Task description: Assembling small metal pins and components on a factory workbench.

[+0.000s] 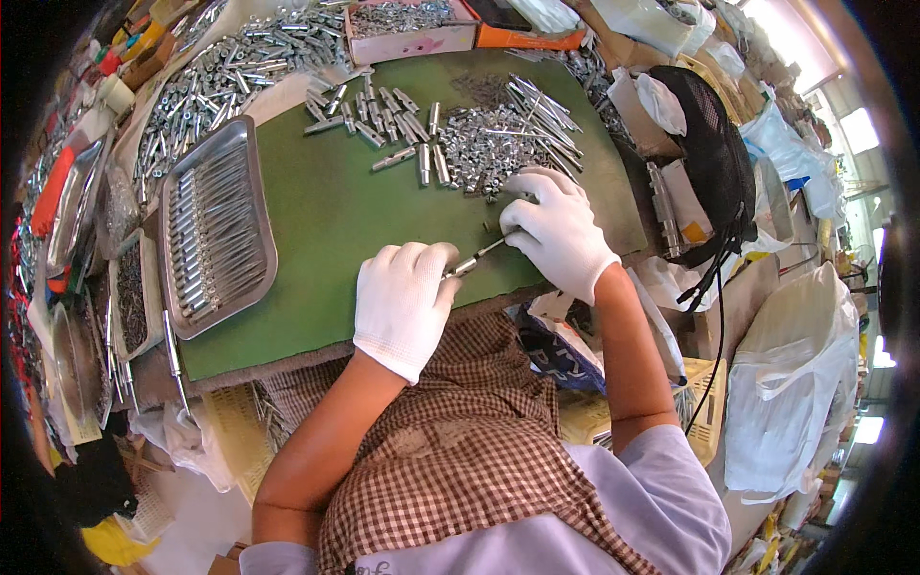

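Note:
Both my hands wear white knitted gloves and meet over the front part of a green mat (pixel 326 240). My left hand (pixel 402 299) is closed round a metal cylinder with a thin rod (pixel 476 259) running out of it to the right. My right hand (pixel 556 222) pinches the far end of that rod. Just beyond my right hand lies a heap of small metal fittings (pixel 479 144), with several loose thin rods (pixel 546 115) beside it. Short metal cylinders (pixel 388 115) are scattered left of the heap, some standing upright.
On the left, a metal tray (pixel 268 244) holds a row of rods with cylinders. Behind it spreads a large pile of metal cylinders (pixel 259 57). A parts box (pixel 412 43) stands at the back. A black mesh bag (pixel 704 144) with a hanging cord borders the mat's right side.

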Available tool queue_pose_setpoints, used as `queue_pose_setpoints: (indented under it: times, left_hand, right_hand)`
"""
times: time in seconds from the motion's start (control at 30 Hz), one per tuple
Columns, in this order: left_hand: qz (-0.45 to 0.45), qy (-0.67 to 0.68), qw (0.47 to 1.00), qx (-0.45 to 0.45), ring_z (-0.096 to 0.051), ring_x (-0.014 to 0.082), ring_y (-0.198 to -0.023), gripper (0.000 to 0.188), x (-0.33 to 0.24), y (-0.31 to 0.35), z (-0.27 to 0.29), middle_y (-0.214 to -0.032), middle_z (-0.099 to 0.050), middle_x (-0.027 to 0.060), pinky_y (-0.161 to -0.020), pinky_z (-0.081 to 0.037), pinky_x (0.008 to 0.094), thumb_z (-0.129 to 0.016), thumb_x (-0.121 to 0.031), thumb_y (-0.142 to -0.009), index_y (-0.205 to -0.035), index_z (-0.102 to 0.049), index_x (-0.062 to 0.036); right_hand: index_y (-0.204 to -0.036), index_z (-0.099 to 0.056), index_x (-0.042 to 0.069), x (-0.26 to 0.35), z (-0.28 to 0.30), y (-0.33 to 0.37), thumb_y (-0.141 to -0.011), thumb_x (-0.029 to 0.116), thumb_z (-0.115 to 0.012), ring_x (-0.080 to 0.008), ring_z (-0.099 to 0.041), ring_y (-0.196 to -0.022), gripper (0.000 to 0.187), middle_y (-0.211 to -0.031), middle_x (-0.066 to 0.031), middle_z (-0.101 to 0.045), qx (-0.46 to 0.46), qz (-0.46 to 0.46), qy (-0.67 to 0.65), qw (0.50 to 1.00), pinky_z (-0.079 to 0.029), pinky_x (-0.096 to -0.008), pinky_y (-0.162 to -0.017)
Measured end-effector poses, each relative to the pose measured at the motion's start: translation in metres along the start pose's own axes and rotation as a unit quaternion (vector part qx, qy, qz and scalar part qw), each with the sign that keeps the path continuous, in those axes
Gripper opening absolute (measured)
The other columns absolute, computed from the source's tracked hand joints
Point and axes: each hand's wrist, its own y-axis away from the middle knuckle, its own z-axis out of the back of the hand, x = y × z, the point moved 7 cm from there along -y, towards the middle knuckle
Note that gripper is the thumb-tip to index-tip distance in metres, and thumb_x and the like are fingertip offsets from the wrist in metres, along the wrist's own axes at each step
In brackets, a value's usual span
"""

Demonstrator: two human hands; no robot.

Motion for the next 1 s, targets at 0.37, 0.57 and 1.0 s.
queue_pose_setpoints:
  times: [0.37,0.57,1.0]
  left_hand:
    - [-0.009,-0.009,1.0,0.004,-0.061,0.0303,-0.083,0.011,-0.012,-0.013,-0.011,-0.085,-0.064,0.0071,-0.074,-0.047,0.0434,-0.074,-0.013,-0.075,-0.085,-0.072,-0.012]
    - [-0.011,-0.008,1.0,-0.012,-0.061,0.0294,-0.081,0.011,-0.013,-0.012,-0.009,-0.084,-0.064,0.0067,-0.073,-0.047,0.0433,-0.075,-0.012,-0.074,-0.085,-0.072,-0.0122]
    - [0.01,0.016,1.0,0.004,-0.061,0.0288,-0.078,0.023,-0.006,-0.014,-0.013,-0.082,-0.064,0.0071,-0.074,-0.046,0.0423,-0.076,-0.011,-0.073,-0.094,-0.066,-0.0081]
  right_hand:
    - [-0.092,-0.065,0.012,0.001,0.0,0.026,-0.077,0.009,-0.07,-0.0296,-0.06,-0.091,0.017,-0.088,-0.0039,-0.063,0.006,-0.042,-0.051,0.998,-0.047,-0.0398,-0.087]
    - [-0.09,-0.064,0.015,-0.001,0.005,0.027,-0.08,0.012,-0.069,-0.0283,-0.061,-0.095,0.012,-0.089,-0.0039,-0.064,-0.038,-0.035,-0.071,0.996,-0.046,-0.0428,-0.09]
    - [-0.089,-0.067,0.017,-0.001,0.003,0.018,-0.079,0.014,-0.07,-0.029,-0.061,-0.098,0.011,-0.089,-0.0031,-0.063,-0.039,-0.031,-0.066,0.997,-0.045,-0.0439,-0.092]
